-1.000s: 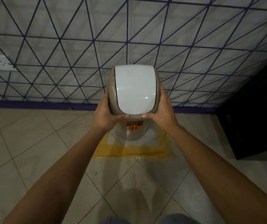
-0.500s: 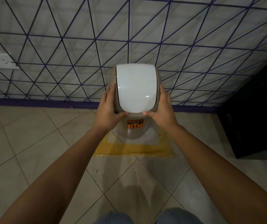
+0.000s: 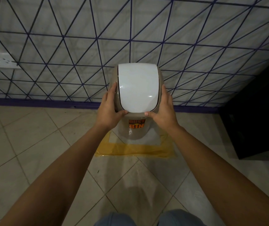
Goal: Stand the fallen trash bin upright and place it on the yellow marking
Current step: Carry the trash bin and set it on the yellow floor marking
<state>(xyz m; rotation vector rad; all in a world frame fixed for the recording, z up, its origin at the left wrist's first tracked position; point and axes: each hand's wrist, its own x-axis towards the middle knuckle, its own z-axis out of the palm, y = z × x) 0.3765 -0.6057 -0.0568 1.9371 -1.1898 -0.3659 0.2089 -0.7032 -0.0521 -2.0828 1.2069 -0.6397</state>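
The beige trash bin (image 3: 136, 132) with a white swing lid and an orange "DUST BIN" label stands upright inside the yellow marking (image 3: 135, 150), a taped square on the tiled floor. My left hand (image 3: 110, 108) presses flat against the left side of the bin's top, thumb along the front edge. My right hand (image 3: 163, 110) mirrors it on the right side. Both hands touch the top; the fingers look loosened rather than clamped. The bin's base hides the back part of the marking.
A wall (image 3: 81, 46) with a purple triangle pattern rises directly behind the bin. A white socket plate (image 3: 1, 60) is on the wall at left. A dark cabinet (image 3: 259, 111) stands at the right. Tiled floor (image 3: 32, 136) stretches left and toward me.
The bin has sunk slightly and settled on the marking. My fingers have stretched out and flattened along the sides of its top.
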